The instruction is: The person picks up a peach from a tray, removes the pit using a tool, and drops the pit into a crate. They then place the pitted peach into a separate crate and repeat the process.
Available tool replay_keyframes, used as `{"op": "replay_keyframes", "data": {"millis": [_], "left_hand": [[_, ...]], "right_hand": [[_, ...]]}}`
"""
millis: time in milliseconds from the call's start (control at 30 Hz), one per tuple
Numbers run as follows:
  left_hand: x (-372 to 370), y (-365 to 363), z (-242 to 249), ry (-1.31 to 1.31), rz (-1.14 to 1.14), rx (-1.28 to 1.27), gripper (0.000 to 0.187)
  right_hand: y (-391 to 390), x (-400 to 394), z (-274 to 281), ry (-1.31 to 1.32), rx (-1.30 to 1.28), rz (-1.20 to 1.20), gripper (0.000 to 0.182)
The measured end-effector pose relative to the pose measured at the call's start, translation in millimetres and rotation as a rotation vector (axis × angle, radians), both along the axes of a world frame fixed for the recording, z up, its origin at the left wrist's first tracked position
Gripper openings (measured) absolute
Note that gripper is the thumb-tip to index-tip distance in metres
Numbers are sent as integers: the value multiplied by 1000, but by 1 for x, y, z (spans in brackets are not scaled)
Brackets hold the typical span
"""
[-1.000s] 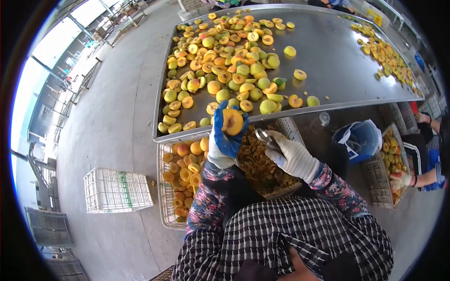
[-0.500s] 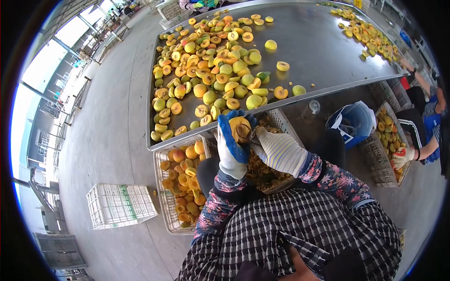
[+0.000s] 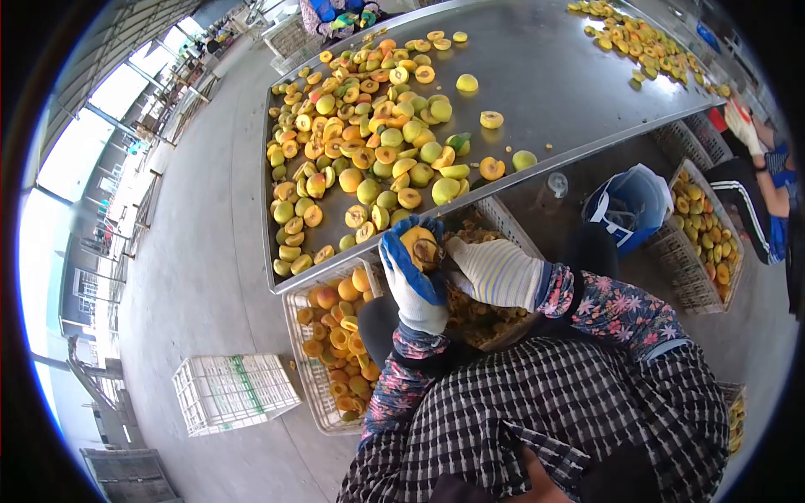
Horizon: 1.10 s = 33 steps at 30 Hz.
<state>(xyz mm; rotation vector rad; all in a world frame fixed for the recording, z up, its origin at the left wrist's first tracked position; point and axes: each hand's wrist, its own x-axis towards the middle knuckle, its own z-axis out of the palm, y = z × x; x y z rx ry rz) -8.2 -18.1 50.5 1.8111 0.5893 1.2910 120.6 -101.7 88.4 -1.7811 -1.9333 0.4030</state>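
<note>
My left hand point(image 3: 413, 281), in a white glove with a blue coated palm, is closed around a peach half point(image 3: 419, 245) whose cut face and brown pit area turn up toward me. Against that fruit presses my right hand point(image 3: 495, 270), in a striped white knit glove, fingers closed on a small metal tool that is mostly hidden. Both hands are just off the near edge of the metal table point(image 3: 537, 84), above a crate of peach scraps point(image 3: 482, 318). To the left, a crate point(image 3: 323, 411) holds orange peach halves point(image 3: 348, 335).
Whole and halved peaches point(image 3: 369, 159) cover the table's left part, with another pile point(image 3: 650, 50) at far right. An upturned white crate point(image 3: 235, 394) lies on the floor at left. At right are a blue-white bucket point(image 3: 629, 205), a full crate point(image 3: 700, 235) and a co-worker's gloved hand point(image 3: 741, 124).
My view has shifted slightly. Both hands stay together at the peach half, the right one a little re-angled. The co-worker's gloved hand has risen from the crate to the table edge.
</note>
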Motion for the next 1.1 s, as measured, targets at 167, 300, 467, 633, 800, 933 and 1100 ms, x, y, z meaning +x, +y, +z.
{"op": "replay_keyframes", "data": {"millis": [167, 300, 467, 633, 800, 933, 1100], "left_hand": [[10, -7, 11, -594, -125, -678, 52], [3, -7, 11, -286, -126, -481, 50], [-13, 7, 9, -363, -386, -764, 44], [-9, 10, 6, -27, -167, 15, 49], [-11, 30, -12, 32, -168, 38, 25], [-12, 29, 1, -21, -414, -238, 35], [-9, 17, 16, -163, -475, -409, 53]], "right_hand": [[1, -12, -17, 260, 69, 35, 35], [-2, -3, 11, 168, -142, 56, 35], [-7, 7, 13, 596, -263, 167, 35], [-5, 15, 23, 924, -650, 79, 38], [-6, -3, -4, 160, -171, 7, 37], [-14, -2, -5, 679, -449, 32, 40], [-17, -2, -4, 1232, -695, 3, 46]]}}
